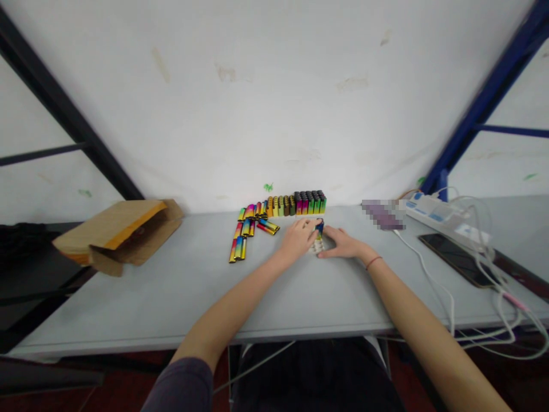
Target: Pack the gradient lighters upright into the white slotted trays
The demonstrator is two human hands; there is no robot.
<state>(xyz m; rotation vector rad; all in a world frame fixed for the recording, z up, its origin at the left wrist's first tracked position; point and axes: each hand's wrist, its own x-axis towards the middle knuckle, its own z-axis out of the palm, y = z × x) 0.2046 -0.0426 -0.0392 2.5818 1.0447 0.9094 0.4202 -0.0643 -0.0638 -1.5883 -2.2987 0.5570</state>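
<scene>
My left hand [295, 240] rests its fingers against a rainbow-coloured lighter [319, 229] that stands upright between my hands. My right hand [341, 243] lies low on the table top [171, 292], its fingers reaching toward a small white ribbed piece [317, 246] under the lighter. Farther back, standing lighters with dark caps [309, 202] form a tight row. Gold and green ones [278, 206] continue that row to the left. Several rainbow lighters [239, 249] lie in loose groups left of my left hand.
A brown cardboard box [122, 234] lies open at the table's left end. On the right sit a white power strip [437, 214], a dark phone [457, 258], a blurred purple object [381, 214] and tangled white cables [484, 269]. A white wall [274, 103] rises behind the table.
</scene>
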